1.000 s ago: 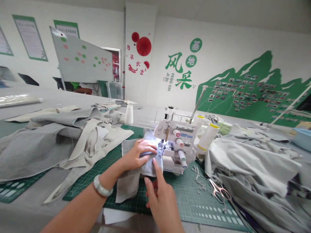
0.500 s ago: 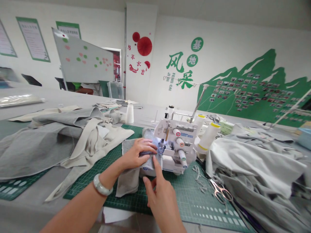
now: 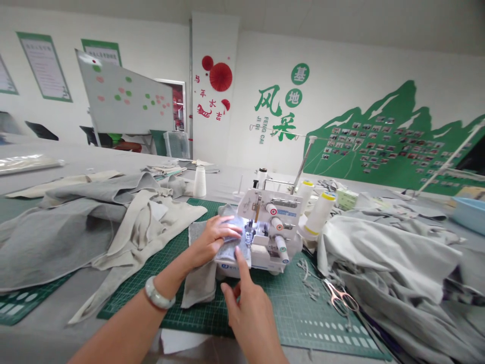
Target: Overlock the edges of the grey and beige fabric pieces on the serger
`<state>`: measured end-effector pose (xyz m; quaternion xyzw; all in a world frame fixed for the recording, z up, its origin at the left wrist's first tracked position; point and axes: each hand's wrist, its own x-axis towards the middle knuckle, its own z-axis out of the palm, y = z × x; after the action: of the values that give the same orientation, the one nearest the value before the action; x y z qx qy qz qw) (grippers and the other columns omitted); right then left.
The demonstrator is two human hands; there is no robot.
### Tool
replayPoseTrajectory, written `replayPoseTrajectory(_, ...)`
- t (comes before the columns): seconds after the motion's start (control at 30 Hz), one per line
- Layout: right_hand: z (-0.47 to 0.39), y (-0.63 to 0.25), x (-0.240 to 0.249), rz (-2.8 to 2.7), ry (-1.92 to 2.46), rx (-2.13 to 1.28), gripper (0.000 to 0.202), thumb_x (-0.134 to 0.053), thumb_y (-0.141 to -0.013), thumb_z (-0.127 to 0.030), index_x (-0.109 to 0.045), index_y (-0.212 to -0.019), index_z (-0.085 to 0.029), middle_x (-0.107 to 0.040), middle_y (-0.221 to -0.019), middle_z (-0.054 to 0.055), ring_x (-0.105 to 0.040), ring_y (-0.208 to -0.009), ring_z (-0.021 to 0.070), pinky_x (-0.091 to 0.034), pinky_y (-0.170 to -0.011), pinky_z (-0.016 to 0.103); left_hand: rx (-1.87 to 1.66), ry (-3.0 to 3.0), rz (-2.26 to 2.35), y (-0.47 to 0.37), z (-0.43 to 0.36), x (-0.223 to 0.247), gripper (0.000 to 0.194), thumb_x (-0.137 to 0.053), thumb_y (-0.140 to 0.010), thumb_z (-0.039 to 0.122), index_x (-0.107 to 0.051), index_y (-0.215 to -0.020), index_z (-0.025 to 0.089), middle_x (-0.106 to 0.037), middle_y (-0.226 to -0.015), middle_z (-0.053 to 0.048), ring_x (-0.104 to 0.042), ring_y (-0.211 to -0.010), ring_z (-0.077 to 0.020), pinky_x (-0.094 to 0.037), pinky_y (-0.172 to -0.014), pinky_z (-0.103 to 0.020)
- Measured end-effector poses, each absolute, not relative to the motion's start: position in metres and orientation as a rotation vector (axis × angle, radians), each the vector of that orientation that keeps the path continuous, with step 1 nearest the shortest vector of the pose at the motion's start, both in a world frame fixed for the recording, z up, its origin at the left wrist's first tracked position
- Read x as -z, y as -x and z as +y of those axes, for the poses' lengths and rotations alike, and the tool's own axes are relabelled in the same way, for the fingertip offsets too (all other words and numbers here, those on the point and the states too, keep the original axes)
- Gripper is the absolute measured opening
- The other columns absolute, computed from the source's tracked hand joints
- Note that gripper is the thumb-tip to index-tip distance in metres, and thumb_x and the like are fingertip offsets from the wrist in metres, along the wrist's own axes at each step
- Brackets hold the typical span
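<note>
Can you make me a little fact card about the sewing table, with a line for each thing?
left hand: lying flat on grey fabric, wearing a bangle on the wrist
right hand: index finger on the same fabric
machine: white overlock sewing machine, light shining near the needle
under machine: green cutting mat
scissors: right of the machine, near grey trimmings
far right: blue basin
</note>
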<state>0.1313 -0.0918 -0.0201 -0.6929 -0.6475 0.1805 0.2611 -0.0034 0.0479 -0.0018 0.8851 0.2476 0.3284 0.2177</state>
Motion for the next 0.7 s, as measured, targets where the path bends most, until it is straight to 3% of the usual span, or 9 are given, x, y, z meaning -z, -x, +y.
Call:
replayPoseTrajectory(0.2, -0.088, -0.132, 0.018, -1.751, 1.918, -0.514, 0.065, -0.05, -0.092, -0.022, -0.024, -0.152, -0.027, -0.073, -0.081, 0.004, -0.07, -0.069, 0.0233, -0.038, -0.058, 0.025, -0.85, -2.466, 0.591, 0.004, 0.04, -0.005, 0.032, -0.047, -0.086, 0.03, -0.069, -0.108, 0.022, -0.064, -0.126, -0.004, -0.039, -0.132, -0.0274, -0.018, -0.114, -0.045)
replayPoseTrajectory(0.7, -0.08, -0.131, 0.019, -1.746, 1.966, -0.447, 0.068, -0.052, -0.092, -0.021, -0.023, -0.152, -0.027, -0.076, -0.086, 0.005, -0.073, -0.075, 0.0261, -0.045, -0.061, 0.027, -0.813, -2.558, 0.814, 0.0, 0.037, -0.007, 0.033, -0.041, -0.088, 0.024, -0.066, -0.11, 0.023, -0.062, -0.128, -0.003, -0.038, -0.133, -0.0254, -0.014, -0.113, -0.05)
